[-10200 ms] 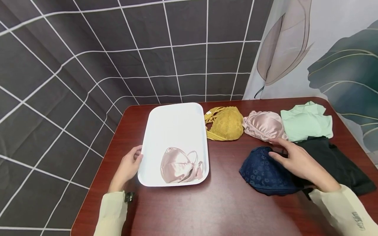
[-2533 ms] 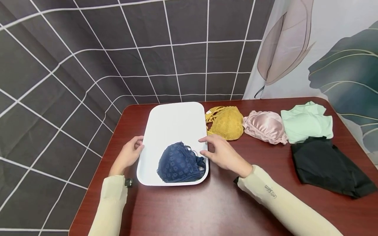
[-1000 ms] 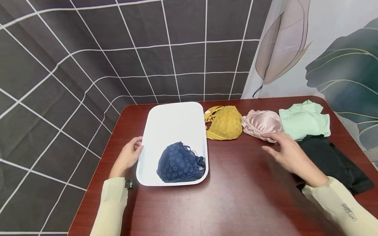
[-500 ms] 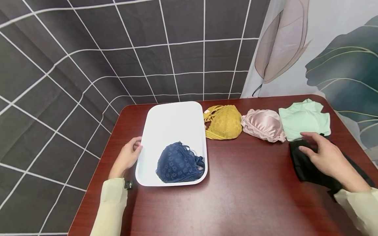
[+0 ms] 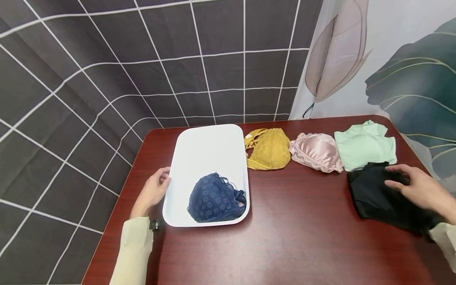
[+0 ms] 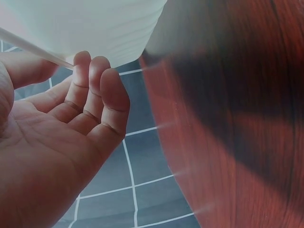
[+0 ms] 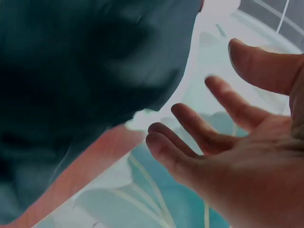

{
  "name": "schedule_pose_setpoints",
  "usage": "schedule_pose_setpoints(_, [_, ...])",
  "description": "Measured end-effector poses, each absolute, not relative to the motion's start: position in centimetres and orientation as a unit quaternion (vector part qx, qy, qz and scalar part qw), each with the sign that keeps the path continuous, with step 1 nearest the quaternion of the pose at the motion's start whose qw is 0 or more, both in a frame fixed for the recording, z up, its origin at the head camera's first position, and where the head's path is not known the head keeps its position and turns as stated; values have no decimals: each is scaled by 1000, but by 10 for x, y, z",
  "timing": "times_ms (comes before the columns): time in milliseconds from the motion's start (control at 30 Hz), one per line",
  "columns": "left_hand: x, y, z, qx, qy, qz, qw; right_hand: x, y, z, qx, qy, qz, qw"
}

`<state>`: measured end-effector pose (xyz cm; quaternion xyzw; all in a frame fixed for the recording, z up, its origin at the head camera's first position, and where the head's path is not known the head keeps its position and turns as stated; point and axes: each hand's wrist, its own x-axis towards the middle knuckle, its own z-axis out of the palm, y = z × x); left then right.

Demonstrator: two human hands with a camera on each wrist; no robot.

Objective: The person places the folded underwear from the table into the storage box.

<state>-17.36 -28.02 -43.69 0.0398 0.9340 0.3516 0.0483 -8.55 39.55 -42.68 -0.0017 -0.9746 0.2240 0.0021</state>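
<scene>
My left hand (image 5: 153, 190) holds the left rim of a white tray (image 5: 199, 136), its thumb at the edge. In the left wrist view its curled fingers (image 6: 114, 95) are against the tray's outer wall. A navy lace bra (image 5: 215, 198) lies in the front of the tray. At the far right, my right hand (image 5: 422, 188) hovers over a folded black garment (image 5: 374, 194), thumb and fingers spread. In the right wrist view the fingers (image 7: 199, 126) are apart from the dark cloth (image 7: 95, 61), with nothing between them.
Along the back of the red-brown table (image 5: 285, 237), right of the tray, lie a mustard lace bra (image 5: 272, 148), a pink satin bra (image 5: 317, 150) and a mint-green garment (image 5: 367, 144). A dark gridded curtain (image 5: 221, 71) hangs behind the table and at its left.
The navy bra has gone from the right side into the tray, covering the pink satin one there. Since then my right hand has moved right to the black garment. My left hand stays at the rim.
</scene>
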Motion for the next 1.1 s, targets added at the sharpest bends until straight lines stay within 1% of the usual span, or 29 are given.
schedule_pose_setpoints(133, [-172, -281, -437, 36, 933, 353, 52, -86, 414, -433, -14, -971, 229, -63])
schedule_pose_setpoints(200, [-171, -281, -437, 31, 933, 353, 52, -84, 421, -437, -27, -971, 222, -81])
schedule_pose_setpoints(433, [-172, -279, -437, 41, 935, 351, 43, -75, 434, -458, -62, -972, 205, -95])
schedule_pose_setpoints(567, [-173, -281, -438, 43, 935, 349, 43, -73, 431, -457, -65, -969, 215, -103])
schedule_pose_setpoints(667, [-173, -282, -440, 42, 935, 350, 43, -72, 426, -455, -50, -969, 225, -94])
schedule_pose_setpoints(833, [-173, -282, -439, 41, 935, 350, 45, -70, 418, -457, -18, -971, 233, -45])
schedule_pose_setpoints(1100, [-173, -281, -438, 36, 934, 353, 49, -68, 407, -462, -6, -971, 240, 4])
